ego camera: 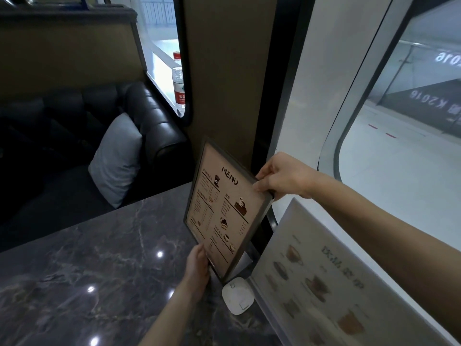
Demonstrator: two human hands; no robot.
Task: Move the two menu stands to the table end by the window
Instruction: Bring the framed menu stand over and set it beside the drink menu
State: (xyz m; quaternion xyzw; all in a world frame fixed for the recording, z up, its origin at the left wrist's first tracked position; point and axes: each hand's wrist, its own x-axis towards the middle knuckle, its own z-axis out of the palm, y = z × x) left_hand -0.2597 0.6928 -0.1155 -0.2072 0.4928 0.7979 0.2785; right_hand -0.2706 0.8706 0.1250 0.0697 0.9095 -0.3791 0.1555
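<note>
Framed menu stand (219, 211) held tilted by two hands at the window (399, 126) end of the tabletop (99, 258)
Left hand (197, 267) pinches its lower corner, right hand (282, 178) its top edge; drinks menu stand (324, 278) just right of it

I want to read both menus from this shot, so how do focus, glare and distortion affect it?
Head view: the dark-framed menu held by both hands is fairly sharp, its heading readable; the pale menu at lower right is soft and washed out. Bright ceiling-light spots glare off the marble table. Wide-angle bending curves the window frame.
</note>
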